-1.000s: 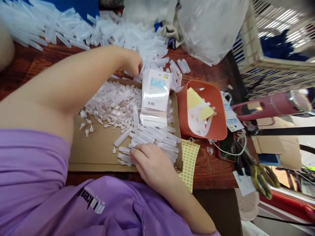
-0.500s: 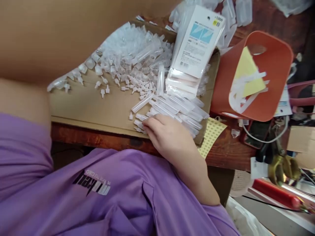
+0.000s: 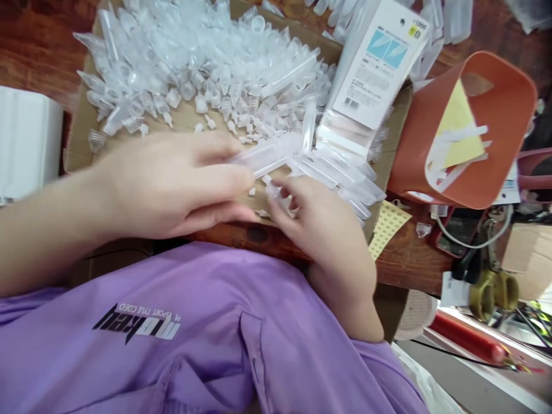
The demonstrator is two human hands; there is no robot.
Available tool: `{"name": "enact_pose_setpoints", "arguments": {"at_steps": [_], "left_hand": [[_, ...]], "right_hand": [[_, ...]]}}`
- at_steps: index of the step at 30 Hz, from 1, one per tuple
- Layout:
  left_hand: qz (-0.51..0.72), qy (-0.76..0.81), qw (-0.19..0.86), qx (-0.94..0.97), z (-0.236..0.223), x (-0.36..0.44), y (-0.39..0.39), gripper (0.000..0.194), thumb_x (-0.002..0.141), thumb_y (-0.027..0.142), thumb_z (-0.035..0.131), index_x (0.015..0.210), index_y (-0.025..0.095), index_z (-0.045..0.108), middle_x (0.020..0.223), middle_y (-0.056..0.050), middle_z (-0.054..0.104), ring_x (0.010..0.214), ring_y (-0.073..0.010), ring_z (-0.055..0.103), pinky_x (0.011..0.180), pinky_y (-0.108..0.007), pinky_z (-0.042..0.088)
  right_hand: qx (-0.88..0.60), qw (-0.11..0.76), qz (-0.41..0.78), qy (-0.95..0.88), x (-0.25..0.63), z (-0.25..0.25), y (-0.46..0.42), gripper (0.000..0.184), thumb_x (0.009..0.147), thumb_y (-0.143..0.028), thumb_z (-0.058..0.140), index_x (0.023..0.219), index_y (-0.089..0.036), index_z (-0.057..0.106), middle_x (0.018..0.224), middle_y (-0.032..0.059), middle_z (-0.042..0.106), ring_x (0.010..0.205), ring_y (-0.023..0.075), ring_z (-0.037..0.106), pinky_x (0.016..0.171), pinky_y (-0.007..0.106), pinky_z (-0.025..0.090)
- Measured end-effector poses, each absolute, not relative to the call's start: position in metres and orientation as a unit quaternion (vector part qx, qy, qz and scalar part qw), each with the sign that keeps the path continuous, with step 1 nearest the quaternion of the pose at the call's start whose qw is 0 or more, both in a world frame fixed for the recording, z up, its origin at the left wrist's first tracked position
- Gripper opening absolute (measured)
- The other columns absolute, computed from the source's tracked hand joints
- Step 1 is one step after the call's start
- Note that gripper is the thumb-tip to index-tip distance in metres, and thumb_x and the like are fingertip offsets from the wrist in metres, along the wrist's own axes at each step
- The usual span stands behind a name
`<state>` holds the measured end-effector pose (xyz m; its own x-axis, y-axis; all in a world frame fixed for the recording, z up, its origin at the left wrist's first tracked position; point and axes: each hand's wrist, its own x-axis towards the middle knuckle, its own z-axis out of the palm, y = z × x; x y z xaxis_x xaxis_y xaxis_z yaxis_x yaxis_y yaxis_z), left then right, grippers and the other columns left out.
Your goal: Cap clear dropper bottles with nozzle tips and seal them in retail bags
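My left hand (image 3: 172,184) lies low over a brown cardboard sheet (image 3: 77,144), its fingers closed on a clear plastic tube (image 3: 269,158) that sticks out to the right. My right hand (image 3: 319,218) sits just right of it at the sheet's near edge, fingers curled round a small clear plastic piece (image 3: 276,195). The two hands almost touch. A heap of small clear caps and tips (image 3: 202,75) covers the far part of the sheet. Several long clear tubes (image 3: 345,178) lie in a row beside my right hand.
A stack of flat packets with a white and blue label (image 3: 375,69) leans on the sheet's right end. An orange plastic basket (image 3: 495,172) holds yellow and white paper. A yellow dotted sheet (image 3: 388,227), cables, keys and a red tool lie right. A white object (image 3: 26,138) stands left.
My left hand has come back from the far pile to the sheet's near edge with a tube. My right hand has lifted off the row of tubes and closed on a small piece.
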<state>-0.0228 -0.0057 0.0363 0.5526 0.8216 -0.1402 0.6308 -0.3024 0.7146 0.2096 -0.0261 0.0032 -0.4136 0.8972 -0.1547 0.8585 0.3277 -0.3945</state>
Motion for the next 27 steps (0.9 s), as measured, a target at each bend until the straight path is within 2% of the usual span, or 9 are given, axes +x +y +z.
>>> {"name": "enact_pose_setpoints", "arguments": {"at_steps": [2, 4, 7, 9, 12, 16, 22, 25, 27], "left_hand": [[0.197, 0.438, 0.385, 0.788, 0.025, -0.019, -0.027, 0.033, 0.094, 0.037, 0.047, 0.100, 0.016, 0.071, 0.104, -0.007, 0.066, 0.103, -0.0248, 0.064, 0.097, -0.043, 0.048], [0.276, 0.476, 0.457, 0.699, 0.017, -0.011, -0.042, 0.027, 0.094, 0.026, 0.049, 0.115, 0.020, 0.065, 0.099, -0.003, 0.068, 0.103, -0.0205, 0.065, 0.096, -0.036, 0.050], [0.320, 0.499, 0.624, 0.509, 0.012, 0.001, -0.052, 0.047, 0.093, 0.029, 0.057, 0.139, 0.024, 0.047, 0.088, 0.000, 0.069, 0.096, -0.0192, 0.069, 0.092, -0.035, 0.053], [0.312, 0.485, 0.710, 0.405, 0.012, 0.008, -0.053, 0.043, 0.094, 0.034, 0.056, 0.134, 0.021, 0.050, 0.093, -0.002, 0.071, 0.093, -0.0193, 0.071, 0.091, -0.036, 0.055], [0.304, 0.460, 0.791, 0.264, 0.011, 0.014, -0.049, 0.024, 0.096, 0.032, 0.054, 0.114, 0.016, 0.059, 0.105, -0.008, 0.072, 0.093, -0.0190, 0.072, 0.090, -0.036, 0.056], [0.277, 0.400, 0.860, 0.153, 0.011, 0.018, -0.045, 0.022, 0.096, 0.024, 0.050, 0.109, 0.012, 0.063, 0.097, -0.010, 0.075, 0.089, -0.0192, 0.073, 0.086, -0.036, 0.057], [0.281, 0.364, 0.884, 0.084, 0.011, 0.017, -0.050, 0.016, 0.094, 0.020, 0.055, 0.099, 0.010, 0.067, 0.091, -0.011, 0.076, 0.082, -0.0170, 0.073, 0.079, -0.029, 0.058], [0.280, 0.366, 0.884, 0.084, 0.008, 0.009, -0.056, 0.011, 0.092, 0.017, 0.060, 0.090, 0.009, 0.068, 0.084, -0.008, 0.076, 0.077, -0.0151, 0.073, 0.076, -0.025, 0.058], [0.282, 0.377, 0.879, 0.076, 0.007, 0.000, -0.061, 0.008, 0.091, 0.014, 0.061, 0.091, 0.010, 0.067, 0.079, -0.006, 0.075, 0.072, -0.0143, 0.073, 0.072, -0.024, 0.058]], "right_hand": [[-0.571, 0.163, 0.285, -0.752, 0.215, 0.002, -0.025, 0.029, 0.091, -0.028, 0.058, 0.119, -0.021, 0.062, 0.090, 0.0027, 0.066, 0.074, 0.0150, 0.060, 0.066, 0.028, 0.046], [-0.583, 0.266, 0.348, -0.684, 0.219, 0.000, -0.024, 0.028, 0.089, -0.030, 0.060, 0.116, -0.024, 0.062, 0.085, 0.0000, 0.060, 0.069, 0.0120, 0.057, 0.065, 0.027, 0.048], [-0.579, 0.352, 0.418, -0.605, 0.219, -0.003, -0.021, 0.025, 0.087, -0.039, 0.060, 0.109, -0.027, 0.061, 0.084, -0.0008, 0.054, 0.067, 0.0118, 0.055, 0.061, 0.026, 0.049], [-0.579, 0.357, 0.457, -0.573, 0.215, -0.004, -0.018, 0.028, 0.088, -0.047, 0.056, 0.109, -0.028, 0.059, 0.086, -0.0003, 0.053, 0.067, 0.0128, 0.056, 0.059, 0.027, 0.049], [-0.579, 0.339, 0.497, -0.549, 0.206, -0.004, -0.015, 0.035, 0.089, -0.056, 0.050, 0.108, -0.027, 0.057, 0.083, 0.0000, 0.053, 0.066, 0.0137, 0.057, 0.056, 0.028, 0.048], [-0.536, 0.340, 0.563, -0.529, 0.198, -0.003, -0.015, 0.030, 0.084, -0.047, 0.062, 0.102, -0.023, 0.060, 0.076, -0.0021, 0.054, 0.059, 0.0107, 0.052, 0.055, 0.026, 0.045], [-0.487, 0.345, 0.619, -0.511, 0.184, -0.004, -0.026, 0.023, 0.081, -0.039, 0.074, 0.095, -0.023, 0.064, 0.089, -0.0005, 0.065, 0.074, 0.0118, 0.062, 0.065, 0.025, 0.053], [-0.483, 0.319, 0.589, -0.564, 0.180, -0.003, -0.028, 0.021, 0.084, -0.040, 0.072, 0.094, -0.022, 0.066, 0.092, 0.0005, 0.068, 0.079, 0.0125, 0.064, 0.069, 0.025, 0.053], [-0.503, 0.293, 0.519, -0.627, 0.184, -0.002, -0.025, 0.021, 0.089, -0.040, 0.065, 0.097, -0.021, 0.067, 0.092, 0.0024, 0.068, 0.082, 0.0144, 0.064, 0.073, 0.027, 0.052]]}}
